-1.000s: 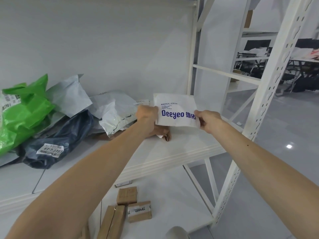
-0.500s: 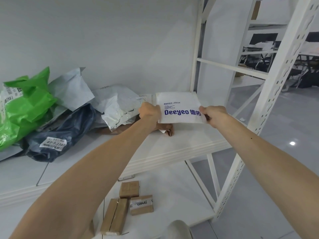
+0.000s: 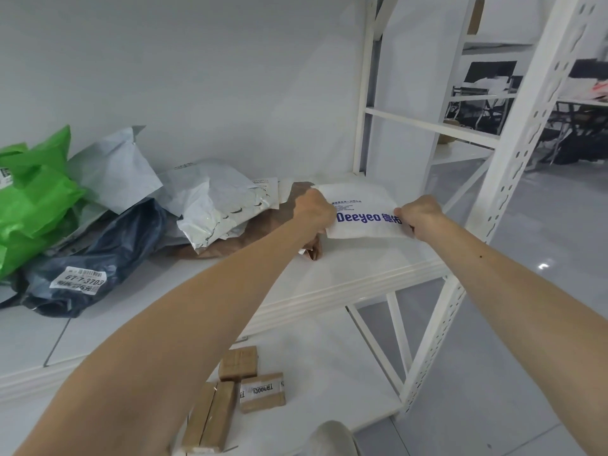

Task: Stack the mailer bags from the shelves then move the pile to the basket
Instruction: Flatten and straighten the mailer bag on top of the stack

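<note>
White mailer bag (image 3: 363, 212) at shelf (image 3: 345, 274) right end, pinched by left hand (image 3: 312, 213) & right hand (image 3: 418, 215); looks light, floppy, prob slick, so hold opp. edges.

A person's left hand (image 3: 312, 210) and right hand (image 3: 421, 213) grip a white Deeyeo mailer bag (image 3: 362, 215) above a white shelf (image 3: 345, 268).

A white mailer bag (image 3: 362, 205) printed "Deeyeo" in blue sits nearly flat, right of centre. A green bag (image 3: 33, 205), grey bag (image 3: 115, 172), navy bag (image 3: 115, 248) and silver bag (image 3: 214, 205) are heaped at left.
</note>
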